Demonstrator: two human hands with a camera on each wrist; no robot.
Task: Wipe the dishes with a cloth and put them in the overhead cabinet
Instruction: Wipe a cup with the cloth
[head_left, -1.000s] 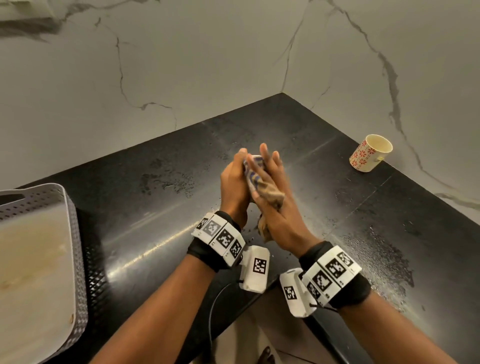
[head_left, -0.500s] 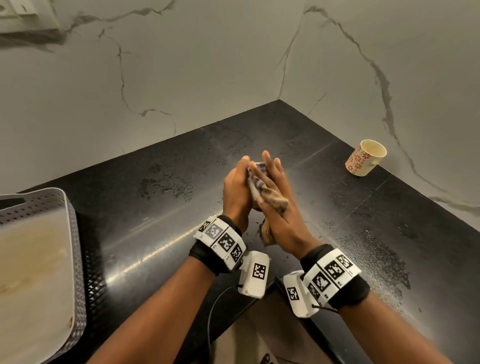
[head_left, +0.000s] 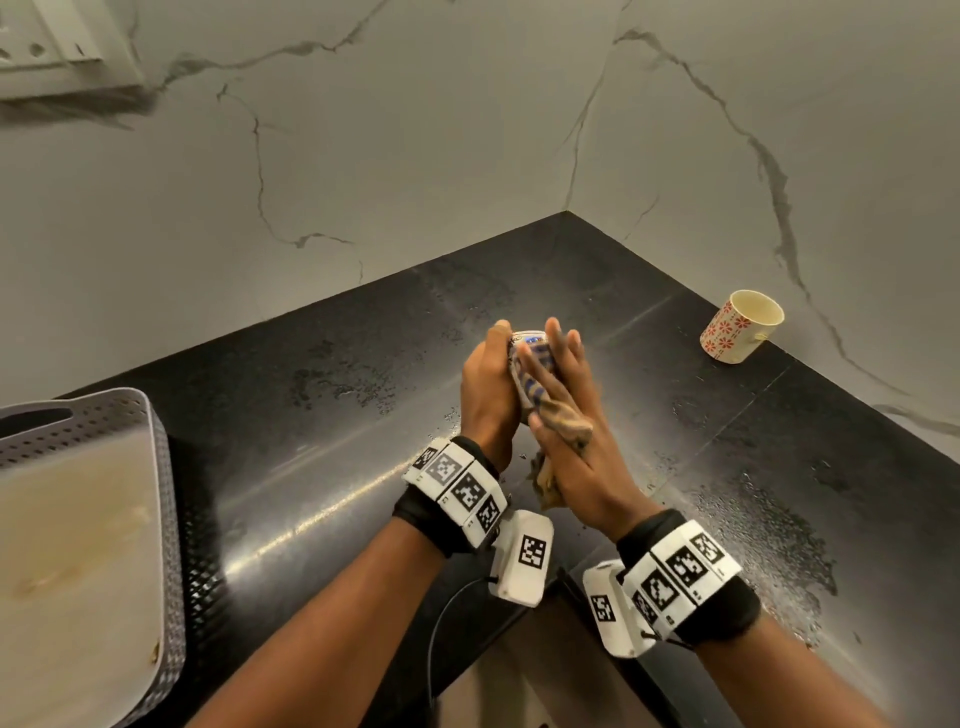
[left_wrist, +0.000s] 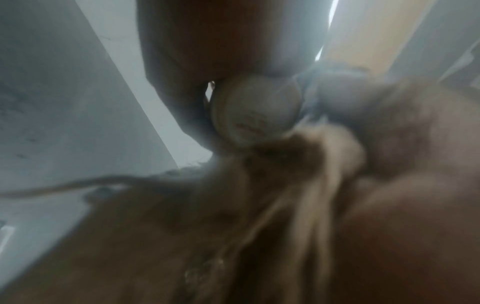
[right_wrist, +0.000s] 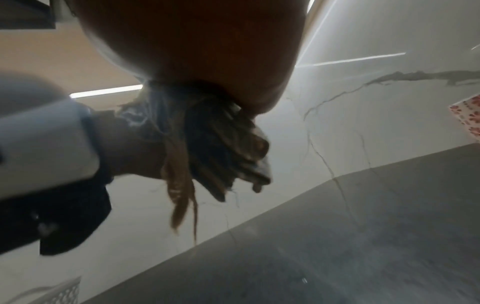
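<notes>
A small pale cup (head_left: 529, 340) is held above the black counter (head_left: 311, 415), gripped by my left hand (head_left: 488, 384). My right hand (head_left: 582, 400) holds a striped blue and tan cloth (head_left: 558, 423) against the cup. Its fingers lie straight along the cup's side, and the cloth runs over the web of its thumb. In the left wrist view the cup's round base (left_wrist: 255, 111) shows between the fingers, with the cloth (left_wrist: 306, 164) bunched beside it. The cloth's frayed end (right_wrist: 213, 148) hangs below my right palm. A second cup (head_left: 740, 326) with red flowers stands at the back right.
A grey perforated basket (head_left: 156, 467) holding a pale tray sits at the left edge. Water drops lie on the counter around my hands and to the right. Marble walls meet in a corner behind. A white socket plate (head_left: 52, 47) is at the top left.
Both hands stay pressed together round the cup. The right hand has shifted slightly with the cloth against it. The head view has tilted up a little.
</notes>
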